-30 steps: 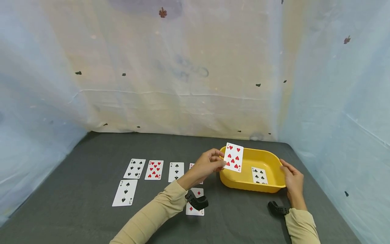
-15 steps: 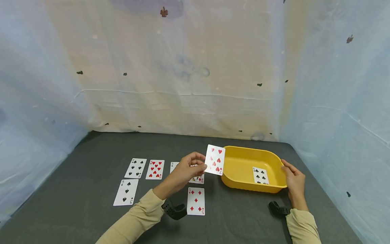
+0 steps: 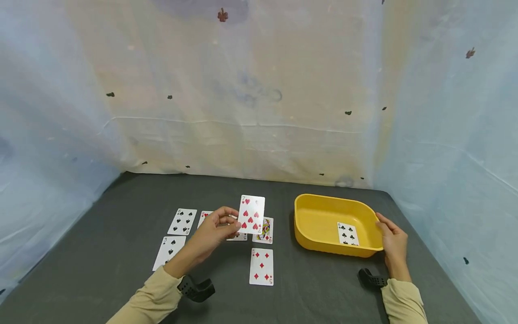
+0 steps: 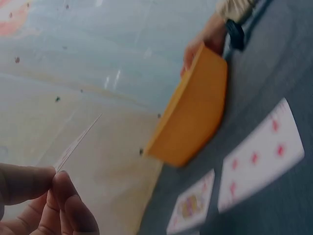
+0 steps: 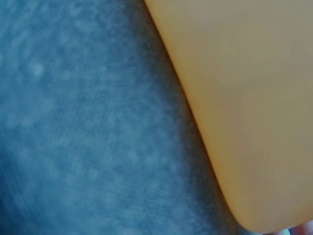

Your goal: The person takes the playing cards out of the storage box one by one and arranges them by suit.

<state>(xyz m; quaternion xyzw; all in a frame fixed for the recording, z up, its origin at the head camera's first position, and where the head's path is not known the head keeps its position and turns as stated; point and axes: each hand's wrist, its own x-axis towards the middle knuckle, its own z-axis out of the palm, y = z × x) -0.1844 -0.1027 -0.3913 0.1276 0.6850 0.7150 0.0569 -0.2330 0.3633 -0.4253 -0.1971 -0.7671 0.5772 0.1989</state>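
Note:
My left hand [image 3: 211,234] pinches a seven of hearts playing card [image 3: 252,214] by its edge, face toward me, raised over the row of cards. In the left wrist view that card [image 4: 78,143] is nearly edge-on between thumb and fingers. At the right, my right hand [image 3: 393,243] grips the right end of a yellow plastic tub [image 3: 323,246]. A six of clubs [image 3: 348,234] lies inside it. The tub's side [image 5: 254,107] fills much of the right wrist view, where only a bit of the fingers shows at the bottom edge.
Face up on the dark cloth-covered table [image 3: 315,288] lie a six of spades [image 3: 182,221], a three of spades [image 3: 169,250], a picture card of diamonds [image 3: 265,231] and a five of diamonds [image 3: 261,267]. My left hand and its card partly cover others. Hanging sheets [image 3: 243,148] enclose the table.
My left hand has carried the seven of hearts leftward, from over the tub's left rim to above the card row. My right hand has stayed at the tub.

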